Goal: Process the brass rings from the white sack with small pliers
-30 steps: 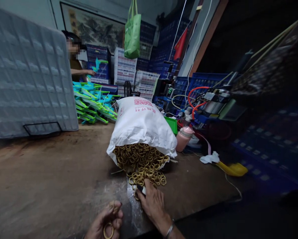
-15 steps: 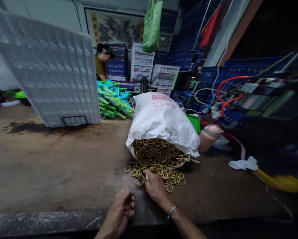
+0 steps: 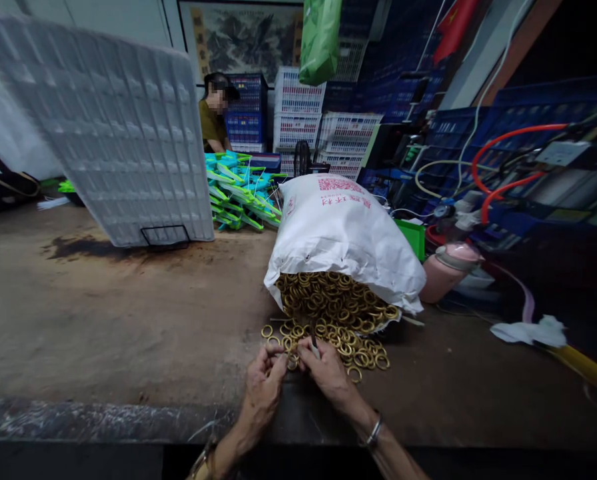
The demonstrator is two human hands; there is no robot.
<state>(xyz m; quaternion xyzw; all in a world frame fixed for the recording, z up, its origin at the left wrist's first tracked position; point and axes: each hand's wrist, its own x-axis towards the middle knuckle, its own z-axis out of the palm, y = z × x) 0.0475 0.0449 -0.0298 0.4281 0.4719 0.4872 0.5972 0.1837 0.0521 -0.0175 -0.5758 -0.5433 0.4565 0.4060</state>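
Observation:
A white woven sack lies on its side, its mouth full of brass-coloured rings that spill onto the table. Just before the spilled rings, my left hand has its fingers curled and pinched; rings sit in its grip, mostly hidden by the fingers. My right hand is closed around a small tool with a dark tip and a pale part; its exact kind does not show. One ring appears between the two hands' fingertips, and I cannot tell which hand touches it.
On the worn table, a ribbed white panel stands at the left in a black wire stand. Green and blue plastic pieces are heaped behind. A pink bottle stands right of the sack. A person is at the back.
My left hand has risen forward toward the rings and turned, coming close to my right hand. My right hand stays by the pile with the tool. The view has shifted slightly.

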